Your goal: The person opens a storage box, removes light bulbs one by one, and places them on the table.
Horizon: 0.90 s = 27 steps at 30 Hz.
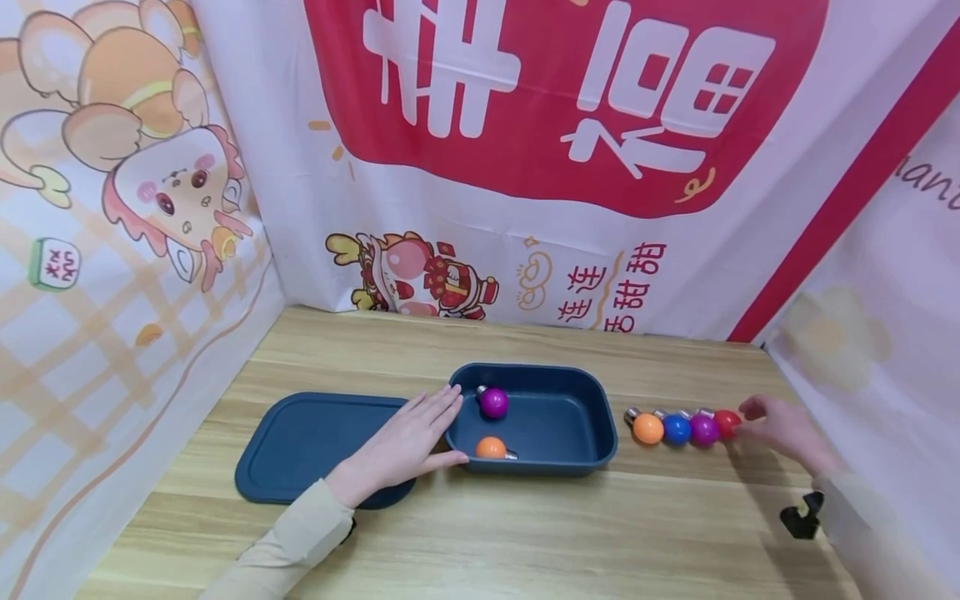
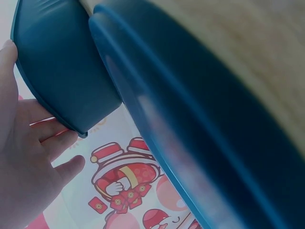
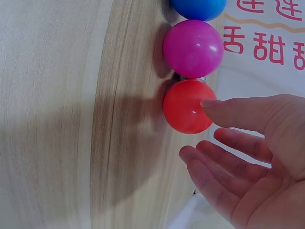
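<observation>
A dark blue rectangular box (image 1: 551, 468) stands on the table, holding a purple bulb (image 1: 494, 402) and an orange bulb (image 1: 491, 447). My left hand (image 1: 408, 442) rests against the box's left rim with its fingers extended; the left wrist view shows the fingertips at the box's edge. To the right of the box, a row of small colored light bulbs runs from orange (image 1: 648, 429) through blue (image 1: 677, 429) and purple (image 1: 704, 430) to a red bulb (image 3: 188, 107). My right hand (image 3: 257, 167) is at the red bulb, its thumb tip overlapping it and the other fingers spread below.
A dark blue lid (image 1: 315, 450) lies flat to the left of the box, partly under the left forearm and hand. Printed cloth (image 1: 525, 183) hangs behind the wooden table (image 1: 540, 533) and along both sides. A black strap piece (image 1: 802, 517) sits by the right wrist.
</observation>
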Available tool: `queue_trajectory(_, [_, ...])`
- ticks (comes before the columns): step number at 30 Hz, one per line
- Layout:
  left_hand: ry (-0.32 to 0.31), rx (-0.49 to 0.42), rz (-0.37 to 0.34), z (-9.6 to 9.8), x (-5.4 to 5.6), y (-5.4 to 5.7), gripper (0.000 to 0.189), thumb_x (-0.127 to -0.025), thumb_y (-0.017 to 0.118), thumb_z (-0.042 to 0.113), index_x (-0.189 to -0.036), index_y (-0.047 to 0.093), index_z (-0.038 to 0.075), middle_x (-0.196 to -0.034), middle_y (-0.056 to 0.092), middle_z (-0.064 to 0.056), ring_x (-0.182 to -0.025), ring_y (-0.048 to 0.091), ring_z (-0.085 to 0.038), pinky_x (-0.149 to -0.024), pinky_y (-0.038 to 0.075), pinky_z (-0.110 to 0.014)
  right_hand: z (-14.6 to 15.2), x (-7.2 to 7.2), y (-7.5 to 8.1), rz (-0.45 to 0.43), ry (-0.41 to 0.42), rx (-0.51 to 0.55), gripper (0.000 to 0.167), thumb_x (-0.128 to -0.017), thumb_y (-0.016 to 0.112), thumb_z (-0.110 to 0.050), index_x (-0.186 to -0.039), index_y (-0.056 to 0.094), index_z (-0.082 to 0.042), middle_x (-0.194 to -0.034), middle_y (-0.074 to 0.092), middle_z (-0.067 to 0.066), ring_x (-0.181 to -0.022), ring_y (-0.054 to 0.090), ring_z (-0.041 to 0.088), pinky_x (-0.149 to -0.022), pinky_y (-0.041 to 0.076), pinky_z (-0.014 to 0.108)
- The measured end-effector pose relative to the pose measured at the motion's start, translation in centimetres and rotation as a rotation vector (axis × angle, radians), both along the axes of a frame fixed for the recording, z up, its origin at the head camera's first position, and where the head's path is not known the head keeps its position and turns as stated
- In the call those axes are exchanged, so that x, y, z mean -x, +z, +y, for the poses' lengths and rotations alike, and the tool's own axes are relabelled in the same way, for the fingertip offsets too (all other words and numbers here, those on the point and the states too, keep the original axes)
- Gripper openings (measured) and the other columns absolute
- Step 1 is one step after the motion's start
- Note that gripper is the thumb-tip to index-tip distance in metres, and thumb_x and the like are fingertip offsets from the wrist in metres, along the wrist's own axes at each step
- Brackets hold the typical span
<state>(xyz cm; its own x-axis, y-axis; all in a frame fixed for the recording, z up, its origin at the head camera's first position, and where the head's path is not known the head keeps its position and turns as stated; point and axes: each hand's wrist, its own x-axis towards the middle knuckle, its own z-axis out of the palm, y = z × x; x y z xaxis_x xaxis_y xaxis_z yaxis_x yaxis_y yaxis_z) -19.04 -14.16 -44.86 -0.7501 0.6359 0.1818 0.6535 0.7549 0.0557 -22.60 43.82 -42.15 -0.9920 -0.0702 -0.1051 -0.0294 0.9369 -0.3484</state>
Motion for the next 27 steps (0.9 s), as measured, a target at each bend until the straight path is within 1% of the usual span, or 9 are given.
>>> queue_trajectory(8, [-0.004, 0.004, 0.01, 0.1, 0.0, 0.1, 0.088, -0.094, 0.04, 0.07, -0.152, 0.039, 0.004, -0.162, 0.033, -0.013, -0.151, 0.031, -0.027, -0.119, 0.034, -0.051, 0.0, -0.2, 0.6, 0.065, 0.041, 0.01, 0.047, -0.084, 0.075, -0.02, -0.11, 0.061, 0.016, -0.105, 0.066, 0.035, -0.096, 0.063, 0.048, -0.084, 0.053, 0.059])
queue_trajectory(13, [-0.002, 0.013, 0.002, 0.1, -0.1, 0.3, 0.087, -0.095, 0.042, 0.069, -0.152, 0.038, 0.004, -0.162, 0.032, -0.013, -0.151, 0.032, -0.028, -0.12, 0.034, -0.052, -0.6, -0.3, 1.1, 0.092, 0.062, 0.029, 0.045, -0.084, 0.074, -0.017, -0.111, 0.061, 0.016, -0.106, 0.065, 0.036, -0.099, 0.063, 0.05, -0.083, 0.055, 0.058])
queue_trajectory(17, [-0.002, 0.017, -0.006, 0.0, 0.0, 0.4, 0.087, -0.095, 0.041, 0.069, -0.152, 0.037, 0.004, -0.162, 0.032, -0.013, -0.151, 0.031, -0.028, -0.12, 0.033, -0.053, -1.3, -0.1, 1.6, 0.122, 0.081, 0.025, 0.042, -0.084, 0.074, -0.016, -0.109, 0.061, 0.016, -0.105, 0.065, 0.037, -0.097, 0.065, 0.05, -0.08, 0.057, 0.055])
queue_trajectory(21, [-0.002, 0.018, -0.018, 0.0, 0.1, 0.4, 0.087, -0.094, 0.041, 0.07, -0.153, 0.037, 0.005, -0.162, 0.032, -0.013, -0.152, 0.03, -0.028, -0.12, 0.032, -0.053, -2.3, -0.1, 2.3, 0.118, 0.092, 0.003, 0.042, -0.084, 0.075, -0.017, -0.109, 0.062, 0.014, -0.105, 0.066, 0.036, -0.094, 0.067, 0.047, -0.078, 0.058, 0.054])
queue_trajectory(27, [0.012, 0.019, -0.031, 0.1, 0.2, 0.6, 0.089, -0.093, 0.043, 0.07, -0.153, 0.037, 0.005, -0.163, 0.03, -0.012, -0.152, 0.029, -0.027, -0.12, 0.031, -0.054, -4.2, -0.1, 3.2, 0.107, 0.097, -0.016, 0.041, -0.085, 0.075, -0.021, -0.111, 0.063, 0.01, -0.108, 0.067, 0.032, -0.096, 0.067, 0.045, -0.078, 0.059, 0.052])
